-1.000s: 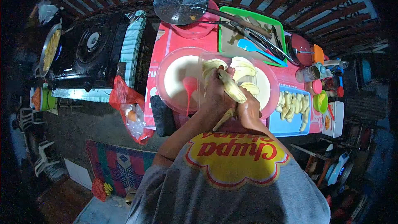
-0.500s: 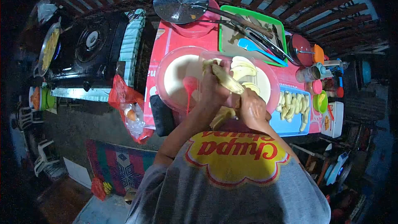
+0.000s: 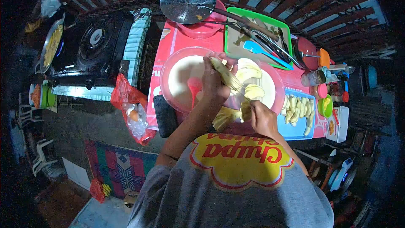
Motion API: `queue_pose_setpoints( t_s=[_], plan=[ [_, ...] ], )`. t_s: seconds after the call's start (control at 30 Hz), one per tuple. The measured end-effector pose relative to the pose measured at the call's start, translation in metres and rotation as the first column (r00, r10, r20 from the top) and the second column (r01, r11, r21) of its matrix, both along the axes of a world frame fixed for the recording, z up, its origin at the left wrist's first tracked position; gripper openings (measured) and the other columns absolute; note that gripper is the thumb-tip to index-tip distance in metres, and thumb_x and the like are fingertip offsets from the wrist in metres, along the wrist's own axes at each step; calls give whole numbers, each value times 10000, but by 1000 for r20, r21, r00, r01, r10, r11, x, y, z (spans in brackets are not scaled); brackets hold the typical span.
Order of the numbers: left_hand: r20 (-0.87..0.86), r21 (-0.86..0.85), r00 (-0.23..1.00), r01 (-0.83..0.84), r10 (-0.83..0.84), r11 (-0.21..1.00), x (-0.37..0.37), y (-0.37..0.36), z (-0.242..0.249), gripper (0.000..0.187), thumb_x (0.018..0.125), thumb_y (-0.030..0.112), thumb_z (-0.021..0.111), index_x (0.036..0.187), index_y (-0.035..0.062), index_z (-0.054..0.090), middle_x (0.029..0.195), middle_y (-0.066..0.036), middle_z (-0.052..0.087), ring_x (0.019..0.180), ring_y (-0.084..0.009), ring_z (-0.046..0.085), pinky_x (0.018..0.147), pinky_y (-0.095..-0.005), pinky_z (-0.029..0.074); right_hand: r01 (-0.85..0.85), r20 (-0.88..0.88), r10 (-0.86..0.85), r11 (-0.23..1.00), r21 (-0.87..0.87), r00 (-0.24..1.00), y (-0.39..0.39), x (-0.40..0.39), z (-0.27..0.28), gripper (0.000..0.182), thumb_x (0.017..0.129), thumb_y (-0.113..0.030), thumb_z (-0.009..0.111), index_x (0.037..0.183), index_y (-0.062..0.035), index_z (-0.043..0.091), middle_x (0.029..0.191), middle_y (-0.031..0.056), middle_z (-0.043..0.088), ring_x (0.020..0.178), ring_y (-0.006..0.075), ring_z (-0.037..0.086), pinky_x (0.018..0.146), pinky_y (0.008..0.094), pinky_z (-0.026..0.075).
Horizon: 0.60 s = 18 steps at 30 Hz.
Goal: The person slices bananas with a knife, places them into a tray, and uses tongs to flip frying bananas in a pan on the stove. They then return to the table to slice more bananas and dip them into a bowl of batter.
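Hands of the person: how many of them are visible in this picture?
2. The left hand holds a banana; the right hand is lower in the picture, left of the blue tray.

Left hand (image 3: 215,82) grips long yellow banana (image 3: 225,76) above large translucent pink plastic bowl (image 3: 277,85) of cream-coloured batter (image 3: 178,78). Right hand (image 3: 264,120) near banana's lower end, fingers curled (what they grip too small to tell). Red plastic ladle (image 3: 194,85) sits in batter. Fanned pale banana slices (image 3: 249,69) just beside left hand. Light-blue rectangular tray (image 3: 291,131) to right bears row of peeled bananas (image 3: 298,109). Green-rimmed rectangular tray (image 3: 226,38) beyond bowl holds utensils, blue spatula (image 3: 256,49) among them. Black gas stove (image 3: 78,63) far left.
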<state>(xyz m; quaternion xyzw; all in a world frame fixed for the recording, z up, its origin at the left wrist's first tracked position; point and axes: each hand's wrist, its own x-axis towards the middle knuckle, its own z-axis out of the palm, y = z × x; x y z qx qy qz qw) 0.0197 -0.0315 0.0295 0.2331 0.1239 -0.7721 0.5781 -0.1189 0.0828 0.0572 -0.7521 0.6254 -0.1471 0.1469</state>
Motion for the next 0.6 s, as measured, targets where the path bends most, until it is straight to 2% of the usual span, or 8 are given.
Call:
queue_pose_setpoints(
  t_s=[0.1,0.2,0.3,0.43,0.5,0.6],
  plan=[
    [93,-35,996,-11,14,999,-2,1,2,280,873,435,318,1003,208,417,933,21,486,724,-161,477,739,-374,419,16,35,-14,999,-41,999,-3,5,0,138,737,-12,511,869,-26,477,678,181,547,611,330,562,520,380,446],
    [144,-50,990,-2,9,999,-2,4,6,284,874,440,304,995,205,408,919,15,484,710,-159,471,714,-378,426,36,28,-35,998,-52,999,-3,8,-1,156,732,-12,510,880,-24,463,674,180,543,608,335,557,516,390,442],
    [171,-77,985,39,-25,996,-3,7,7,290,877,441,282,979,200,407,907,10,480,696,-157,465,691,-381,433,30,-33,-30,999,-14,999,-3,9,-4,201,722,-49,501,915,-20,451,689,161,523,650,305,555,556,398,452],
    [180,-80,983,33,-18,996,-2,8,8,291,880,436,270,960,197,415,900,12,477,693,-151,458,680,-375,436,42,-47,-41,999,10,998,-3,9,-4,195,723,-44,499,910,-17,452,697,165,528,663,312,554,569,401,450],
    [180,-138,981,101,-76,985,-3,12,8,287,880,436,270,939,198,420,883,17,480,699,-147,456,672,-368,435,33,-18,-33,999,9,999,-5,11,-5,187,726,-45,497,906,-18,455,707,166,532,674,317,554,572,398,450],
    [216,-105,972,116,-92,988,-4,11,10,291,876,447,273,925,202,422,866,21,485,707,-142,455,676,-363,435,40,-7,-40,999,10,999,-7,14,-3,183,725,-47,497,901,-20,457,718,163,534,679,320,554,573,397,450]
  ],
)
